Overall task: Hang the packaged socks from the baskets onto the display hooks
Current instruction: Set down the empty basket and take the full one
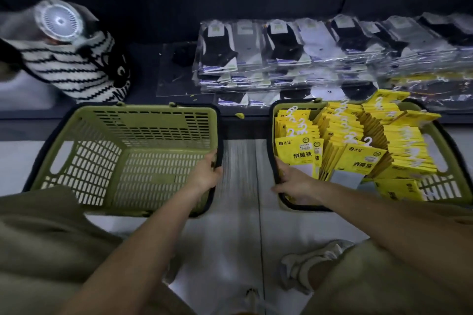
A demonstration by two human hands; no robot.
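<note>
At the far left, a striped knit bag (pixel 76 69) leans on the low dark shelf (pixel 143 69), and a small white fan (pixel 60 20) sticks out of its top. Below it, on the pale floor (pixel 238 238), sits an empty green basket (pixel 122 156). The left hand (pixel 206 174) grips the right rim of this basket, fingers curled over the edge and thumb on the outside.

Just beside it, across a strip of floor, stands a second green basket (pixel 445 151). It is packed full of yellow sock packs (pixel 358 151) standing in rows, each with a little white hook on top. The right hand (pixel 294 181) rests on this basket's near left corner, fingers spread and touching the front pack.

Behind the baskets, clear bags of black, grey and white socks (pixel 294 51) lie stacked on the shelf. Near the bottom, a grey shoe (pixel 307 261) shows.
</note>
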